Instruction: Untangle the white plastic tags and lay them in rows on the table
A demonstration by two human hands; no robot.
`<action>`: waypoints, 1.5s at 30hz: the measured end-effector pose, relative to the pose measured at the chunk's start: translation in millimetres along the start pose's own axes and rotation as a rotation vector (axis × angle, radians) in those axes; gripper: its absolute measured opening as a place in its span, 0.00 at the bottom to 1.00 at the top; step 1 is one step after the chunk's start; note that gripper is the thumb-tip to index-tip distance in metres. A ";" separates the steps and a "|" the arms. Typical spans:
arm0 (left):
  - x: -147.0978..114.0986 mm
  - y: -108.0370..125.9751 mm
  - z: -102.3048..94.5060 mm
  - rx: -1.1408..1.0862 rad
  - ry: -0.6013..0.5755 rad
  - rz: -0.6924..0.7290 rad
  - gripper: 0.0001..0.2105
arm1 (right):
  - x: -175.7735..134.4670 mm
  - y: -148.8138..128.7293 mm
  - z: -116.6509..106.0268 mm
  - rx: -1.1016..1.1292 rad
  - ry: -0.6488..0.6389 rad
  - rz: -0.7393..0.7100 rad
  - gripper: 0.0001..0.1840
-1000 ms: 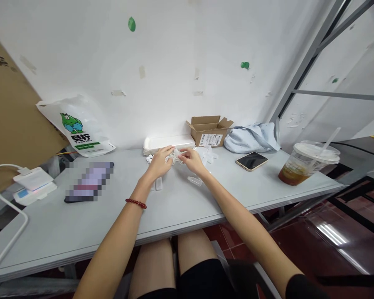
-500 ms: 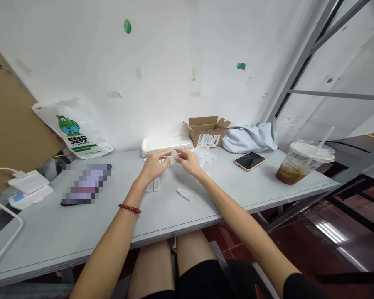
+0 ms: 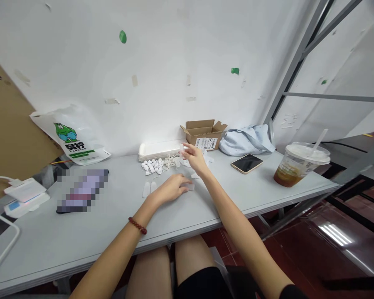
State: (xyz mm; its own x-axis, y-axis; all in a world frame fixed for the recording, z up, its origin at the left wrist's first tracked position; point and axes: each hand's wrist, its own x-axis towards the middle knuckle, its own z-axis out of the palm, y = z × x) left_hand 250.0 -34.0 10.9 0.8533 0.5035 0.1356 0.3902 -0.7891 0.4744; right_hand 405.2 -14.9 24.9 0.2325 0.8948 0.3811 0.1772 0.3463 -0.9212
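Observation:
My left hand (image 3: 173, 187) is low over the table, its fingers closed around the near end of a small clear plastic piece (image 3: 191, 187). Pinched between the thumb and fingers of my right hand (image 3: 193, 157) is a small translucent piece (image 3: 182, 149), held above the table; its exact kind is unclear. Two flat translucent pieces (image 3: 146, 189) lie left of my left hand. Behind it is a heap of small white rounded parts (image 3: 152, 166), with tangled white cords (image 3: 168, 162) beside it. More clear plastic pieces (image 3: 208, 158) lie partly hidden behind my right hand.
A white tray-like stack (image 3: 158, 150) and an open cardboard box (image 3: 205, 135) stand by the wall. To the right are a light blue cloth bag (image 3: 247, 140), a phone (image 3: 247, 163) and a drink cup (image 3: 294, 168). A blurred phone (image 3: 84, 189), charger (image 3: 26, 195) and white bag (image 3: 75, 137) occupy the left.
My hands were together over the white parts and have separated. The left came down and right to the clear piece on the table; the right rose slightly with a translucent piece. The white heap is uncovered.

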 end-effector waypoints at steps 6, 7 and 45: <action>20.5 -8.6 -0.3 0.028 0.462 -0.377 0.13 | -5.5 4.0 8.8 -0.083 -0.109 -0.012 0.21; 18.8 -11.6 -3.4 -0.029 0.545 -0.435 0.13 | -6.1 5.2 10.3 -0.108 -0.127 -0.018 0.20; 1.4 -24.7 -22.1 -0.353 0.865 -0.277 0.06 | -16.2 0.8 15.9 0.144 -0.331 0.113 0.17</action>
State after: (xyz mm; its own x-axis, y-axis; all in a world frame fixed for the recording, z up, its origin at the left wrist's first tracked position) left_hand 233.9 -6.0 18.6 0.1430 0.8512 0.5051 0.2922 -0.5239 0.8001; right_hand 386.3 -24.5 16.8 -0.0831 0.9641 0.2521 0.0265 0.2550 -0.9666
